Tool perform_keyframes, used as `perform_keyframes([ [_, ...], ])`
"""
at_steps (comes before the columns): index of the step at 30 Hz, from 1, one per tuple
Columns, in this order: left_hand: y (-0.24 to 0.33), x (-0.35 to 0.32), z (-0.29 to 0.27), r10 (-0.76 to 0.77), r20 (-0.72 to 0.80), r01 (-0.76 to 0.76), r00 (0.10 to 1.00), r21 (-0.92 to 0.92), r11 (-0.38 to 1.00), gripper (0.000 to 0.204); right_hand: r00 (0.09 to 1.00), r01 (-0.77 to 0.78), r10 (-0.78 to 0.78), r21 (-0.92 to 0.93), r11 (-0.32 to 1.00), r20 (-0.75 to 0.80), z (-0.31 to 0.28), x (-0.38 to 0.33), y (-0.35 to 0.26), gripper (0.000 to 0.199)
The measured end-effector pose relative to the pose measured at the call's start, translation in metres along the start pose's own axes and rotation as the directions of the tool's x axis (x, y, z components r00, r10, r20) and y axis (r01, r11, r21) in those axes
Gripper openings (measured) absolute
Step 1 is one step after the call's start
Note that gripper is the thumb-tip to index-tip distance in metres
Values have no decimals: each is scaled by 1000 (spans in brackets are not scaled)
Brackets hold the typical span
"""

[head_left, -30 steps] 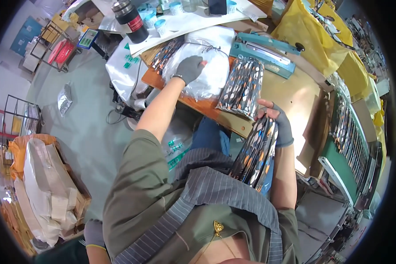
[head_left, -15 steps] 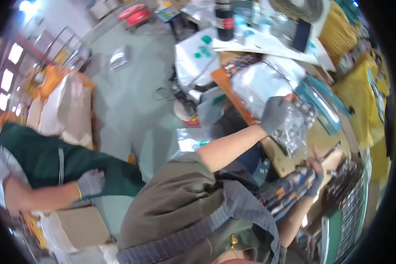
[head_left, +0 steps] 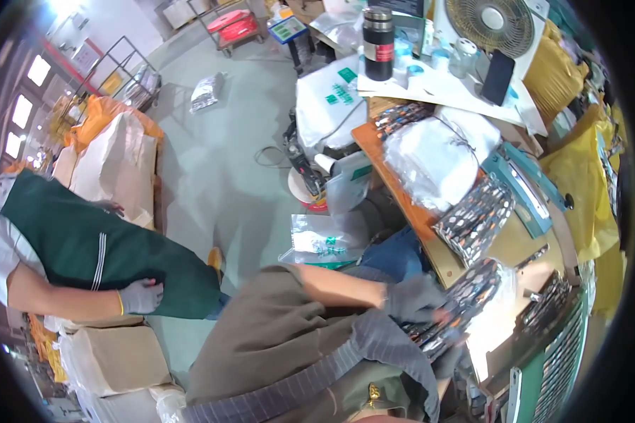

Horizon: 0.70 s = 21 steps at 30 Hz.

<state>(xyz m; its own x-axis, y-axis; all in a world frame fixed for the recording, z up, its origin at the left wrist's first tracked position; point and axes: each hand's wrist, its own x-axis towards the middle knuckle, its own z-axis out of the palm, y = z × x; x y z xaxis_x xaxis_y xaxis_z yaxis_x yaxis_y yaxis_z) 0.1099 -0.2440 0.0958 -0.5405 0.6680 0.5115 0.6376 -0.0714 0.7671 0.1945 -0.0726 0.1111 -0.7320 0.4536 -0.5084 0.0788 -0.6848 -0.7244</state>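
Observation:
A bundle of slim dark sticks with orange, white and grey patterning (head_left: 473,289) lies tilted over the near edge of the work table, its far end under glossy clear plastic. My left hand (head_left: 413,299), in a grey glove, reaches across to the bundle's near part, fingers bent on it and blurred. Below, my right hand (head_left: 446,361) is gloved too and holds the bundle's underside, mostly hidden by it. A similar pack of patterned sticks (head_left: 476,218) rests on the table just beyond.
A teal bag sealer (head_left: 518,190) stands behind the pack, beside a stack of clear bags (head_left: 434,158). Farther back are a flask (head_left: 378,49), phone (head_left: 498,76) and fan (head_left: 492,25). More sticks (head_left: 547,303) lie right. A co-worker in a green apron (head_left: 106,240) stands left.
My left hand has come back from the far side of the table to the bundle. The clear-wrapped pack it was at now lies on the table. My right hand has moved nearer my body.

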Motion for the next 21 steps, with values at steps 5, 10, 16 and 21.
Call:
perform_keyframes([
  [5,48,21,9,-34,241,23,970,51,998,20,838,423,-395,-906,31,377,-74,-29,0,32],
  [10,66,154,-14,-40,73,29,997,140,990,17,288,751,-847,-655,-90,446,-13,-45,-99,5],
  [16,44,245,-31,-320,534,-7,783,522,853,25,599,474,-594,-835,-279,538,8,-8,-218,6],
  [21,31,266,-3,-56,374,-101,926,386,917,23,637,348,-658,-912,-218,401,-35,39,-225,11],
])
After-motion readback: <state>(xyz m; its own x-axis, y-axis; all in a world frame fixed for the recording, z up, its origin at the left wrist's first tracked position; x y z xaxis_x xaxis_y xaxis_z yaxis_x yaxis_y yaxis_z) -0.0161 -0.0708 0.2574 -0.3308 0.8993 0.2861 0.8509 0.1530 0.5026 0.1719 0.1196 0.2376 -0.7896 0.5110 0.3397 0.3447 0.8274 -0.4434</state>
